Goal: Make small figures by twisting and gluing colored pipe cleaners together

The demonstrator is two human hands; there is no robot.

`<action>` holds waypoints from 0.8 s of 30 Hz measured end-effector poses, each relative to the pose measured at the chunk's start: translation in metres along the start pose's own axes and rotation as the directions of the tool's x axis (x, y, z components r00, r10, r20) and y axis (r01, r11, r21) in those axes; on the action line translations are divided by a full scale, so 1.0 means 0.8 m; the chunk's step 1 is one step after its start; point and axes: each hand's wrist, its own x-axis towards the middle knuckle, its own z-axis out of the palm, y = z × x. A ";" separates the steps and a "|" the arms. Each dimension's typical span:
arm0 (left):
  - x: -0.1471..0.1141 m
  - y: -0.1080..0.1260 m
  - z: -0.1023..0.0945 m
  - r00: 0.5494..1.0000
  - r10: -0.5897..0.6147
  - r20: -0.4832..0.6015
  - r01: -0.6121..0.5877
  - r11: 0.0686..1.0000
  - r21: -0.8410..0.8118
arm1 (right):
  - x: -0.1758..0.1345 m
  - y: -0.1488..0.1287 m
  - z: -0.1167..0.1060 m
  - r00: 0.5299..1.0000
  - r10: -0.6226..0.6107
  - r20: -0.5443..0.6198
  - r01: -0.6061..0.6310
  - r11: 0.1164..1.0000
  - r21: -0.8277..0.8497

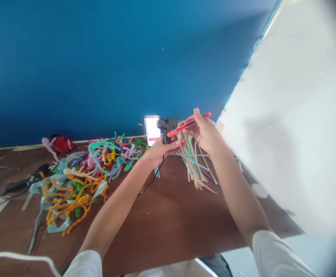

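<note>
My left hand [156, 152] is closed around the grip of a black glue gun [169, 123], whose body points sideways above the fingers. A thin black cord [156, 177] runs down from it past the wrist. Just to the right, my right hand [205, 134] holds a slim red utility knife [189, 125], slanted up to the right, with its lower end close to the glue gun. Below both hands, a fan of pastel strips [195, 163] lies on the brown table [162, 219]; the fingers partly hide its upper end.
A tangled heap of fuzzy coloured pipe cleaners [84, 188] covers the table's left side. Near it are a red pouch-like item [62, 144] and a black corded tool [26, 182]. A lit screen [152, 130] stands against the blue wall [112, 69]; a white panel [295, 115] bounds the right.
</note>
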 end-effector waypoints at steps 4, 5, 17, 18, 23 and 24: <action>0.004 -0.008 0.003 0.993 0.007 -0.121 -0.001 0.999 0.043 | 0.000 -0.001 0.005 0.997 -0.057 -0.044 0.055 0.998 -0.034; 0.005 -0.009 0.000 0.989 0.006 -0.145 0.011 0.994 0.112 | 0.000 -0.003 0.005 0.991 -0.101 -0.085 0.098 0.994 -0.041; -0.018 0.061 -0.051 0.972 -0.225 -0.068 0.181 0.531 0.828 | -0.006 -0.022 -0.036 0.773 -0.540 -0.334 0.421 0.830 -0.367; -0.021 0.068 -0.055 0.965 -0.245 -0.092 0.203 0.481 0.853 | -0.007 -0.020 -0.034 0.856 -0.454 -0.247 0.341 0.855 -0.390; -0.030 0.088 -0.077 0.973 -0.185 -0.140 0.184 0.245 0.952 | -0.019 -0.008 -0.010 0.974 0.130 0.185 0.062 0.633 -0.772; -0.029 0.089 -0.080 0.973 -0.163 -0.162 0.197 0.230 0.953 | -0.021 -0.007 -0.005 0.955 0.202 0.219 0.073 0.554 -0.830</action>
